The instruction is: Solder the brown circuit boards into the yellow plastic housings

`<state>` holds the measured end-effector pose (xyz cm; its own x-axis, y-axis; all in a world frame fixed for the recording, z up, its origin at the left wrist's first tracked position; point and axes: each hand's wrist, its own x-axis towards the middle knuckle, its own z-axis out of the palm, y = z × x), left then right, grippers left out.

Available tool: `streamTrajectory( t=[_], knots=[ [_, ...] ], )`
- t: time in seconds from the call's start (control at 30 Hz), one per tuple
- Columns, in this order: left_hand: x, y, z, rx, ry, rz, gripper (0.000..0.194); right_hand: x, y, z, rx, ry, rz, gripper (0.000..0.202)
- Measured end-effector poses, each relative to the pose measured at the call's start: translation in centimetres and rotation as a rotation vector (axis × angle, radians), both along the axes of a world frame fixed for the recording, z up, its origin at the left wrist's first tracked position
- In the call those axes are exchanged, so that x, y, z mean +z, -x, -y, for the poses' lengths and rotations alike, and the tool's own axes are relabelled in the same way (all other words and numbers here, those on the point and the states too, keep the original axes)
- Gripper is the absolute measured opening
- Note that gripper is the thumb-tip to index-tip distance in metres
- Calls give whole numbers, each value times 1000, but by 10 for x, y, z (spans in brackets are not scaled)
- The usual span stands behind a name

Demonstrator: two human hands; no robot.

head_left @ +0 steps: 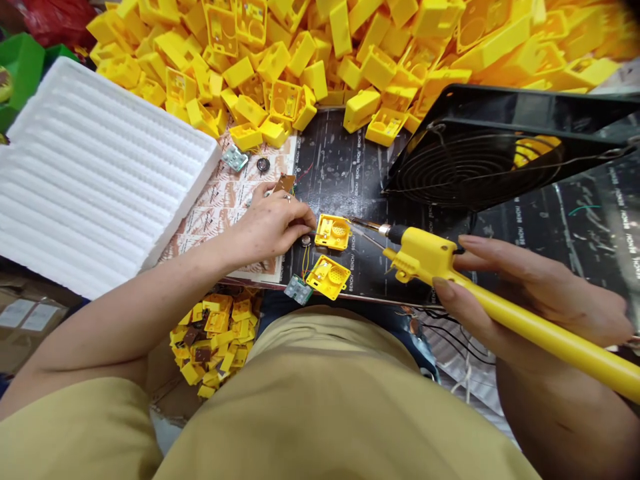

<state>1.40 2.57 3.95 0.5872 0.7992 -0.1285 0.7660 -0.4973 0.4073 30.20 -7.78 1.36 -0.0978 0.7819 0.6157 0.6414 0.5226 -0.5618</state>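
My right hand (545,293) is closed around a yellow soldering gun (425,250), its metal tip close to the right edge of a small open yellow plastic case (333,232). At that case's left side, my left hand (273,223) has thumb and forefinger drawn together; what they pinch is too small to make out. A small round black speaker (306,240) lies just below those fingertips, with yellow wires running down to a green circuit board (299,290). Beside the board sits a second open yellow case (329,277). A brown board piece (285,183) shows behind my left hand.
Yellow cases (280,60) are heaped across the back. A black fan (475,160) stands at the right, a ribbed white foam tray (100,173) at the left. Another circuit board (235,158) and speaker (263,164) lie behind my left hand. More yellow parts (220,340) fill a container below the bench.
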Motion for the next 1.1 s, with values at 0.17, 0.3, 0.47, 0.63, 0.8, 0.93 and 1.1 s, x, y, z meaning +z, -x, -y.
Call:
streamTrajectory(
  t=[0.17, 0.3, 0.47, 0.63, 0.8, 0.93, 1.1],
  knots=[
    [-4, 3, 6, 28, 4, 11, 18, 2, 3, -1, 17, 1, -20, 64],
    [-4, 2, 8, 57, -14, 12, 17, 0, 4, -1, 2, 13, -33, 63],
    [-1, 1, 7, 101, -1, 19, 12, -1, 5, -1, 10, 10, -66, 61],
    [3, 11, 6, 72, -74, 27, 19, -1, 2, 0, -8, 23, -77, 61],
    [7, 18, 11, 78, -149, 60, 27, -6, -1, 1, -29, 38, -110, 59],
    [-2, 10, 17, 43, -190, 40, 22, -7, 0, 0, -28, 20, -91, 55],
    [-13, 6, 14, 80, -97, 91, 16, -4, 1, 1, -23, 6, -66, 56]
  ],
)
